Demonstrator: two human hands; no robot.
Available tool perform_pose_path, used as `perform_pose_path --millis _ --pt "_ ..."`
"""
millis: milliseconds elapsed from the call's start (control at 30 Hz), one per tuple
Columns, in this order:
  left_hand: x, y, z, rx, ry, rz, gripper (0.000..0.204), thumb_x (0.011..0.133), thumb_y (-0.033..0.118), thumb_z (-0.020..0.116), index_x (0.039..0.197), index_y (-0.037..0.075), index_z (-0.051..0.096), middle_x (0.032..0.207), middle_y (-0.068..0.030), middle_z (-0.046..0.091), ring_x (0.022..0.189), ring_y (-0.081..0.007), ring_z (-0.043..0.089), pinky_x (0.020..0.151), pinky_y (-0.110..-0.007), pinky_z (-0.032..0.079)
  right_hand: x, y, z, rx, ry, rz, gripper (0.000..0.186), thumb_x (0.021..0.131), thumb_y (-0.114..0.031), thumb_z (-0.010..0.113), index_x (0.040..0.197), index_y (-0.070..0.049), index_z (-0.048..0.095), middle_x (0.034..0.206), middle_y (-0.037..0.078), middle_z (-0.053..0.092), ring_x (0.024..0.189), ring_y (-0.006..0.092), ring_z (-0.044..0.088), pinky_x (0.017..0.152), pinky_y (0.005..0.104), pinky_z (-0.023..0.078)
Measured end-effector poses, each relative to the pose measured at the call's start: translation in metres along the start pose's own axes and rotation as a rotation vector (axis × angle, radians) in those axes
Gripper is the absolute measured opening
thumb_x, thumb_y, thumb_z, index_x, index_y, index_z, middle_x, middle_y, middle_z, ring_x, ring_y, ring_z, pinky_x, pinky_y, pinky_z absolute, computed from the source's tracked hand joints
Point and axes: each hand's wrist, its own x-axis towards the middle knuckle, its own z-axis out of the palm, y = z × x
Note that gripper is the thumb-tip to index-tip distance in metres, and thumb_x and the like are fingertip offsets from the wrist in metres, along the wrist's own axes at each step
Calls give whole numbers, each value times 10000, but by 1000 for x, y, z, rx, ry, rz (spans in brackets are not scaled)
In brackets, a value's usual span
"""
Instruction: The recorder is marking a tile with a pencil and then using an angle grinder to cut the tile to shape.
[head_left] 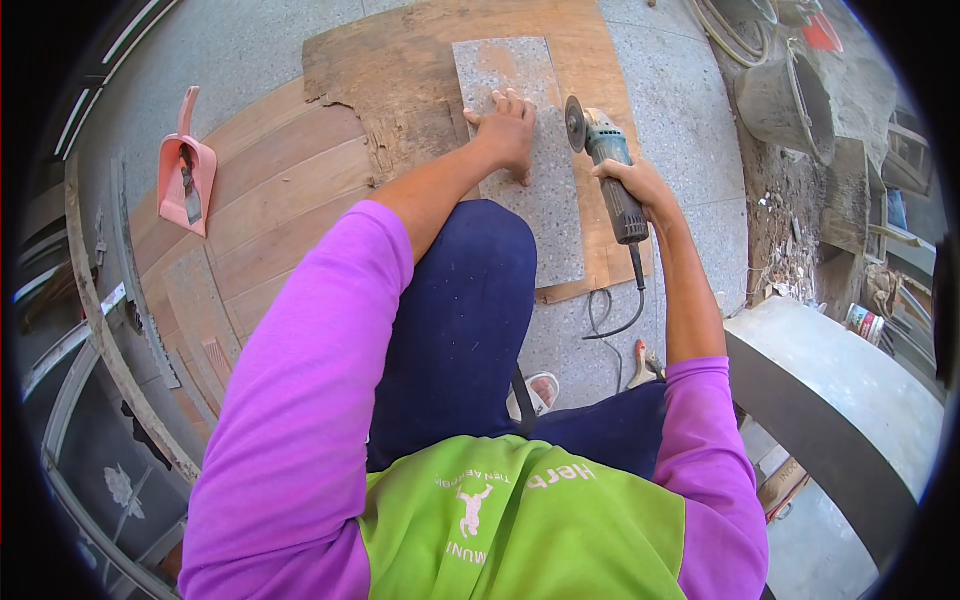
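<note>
My left hand (505,137) rests with spread fingers on a long, speckled grey slab (540,225), which lies on a worn plywood sheet (607,271). My right hand (638,182) is wrapped round the body of a teal and black angle grinder (607,148). The grinder's disc is at the upper end, close to the slab's right side and right of my left hand; whether it touches the slab I cannot tell. A black cord (625,328) hangs from the tool and loops on the floor. My bent left knee is beside the slab's near part.
A pink dustpan (180,205) is at left, beside wooden boards (240,170), with metal frames (70,390) beyond. On the right are a grey bucket (775,105), rubble (785,260) and a broad step or bench (840,400). A brush (643,365) lies near my foot.
</note>
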Motion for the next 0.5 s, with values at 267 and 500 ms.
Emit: perform_pose_path --millis 267,500 --pt "-1 0 2 0 1 8 1487 545 546 1001 1662 -7 189 1720 -314 181 1582 -505 214 1031 -845 404 16 -20 4 -15 40 -5 401 769 -351 838 889 12 719 791 85 668 587 163 620 509 317 485" --pt "-1 -1 2 10 -10 0 1497 542 550 1000 1662 -15 184 1717 -319 181 1581 -506 214 1024 -847 410 37 -32 2 16 19 -25 409 771 -353 840 898 15 717 791 89 667 572 171 617 507 318 483"
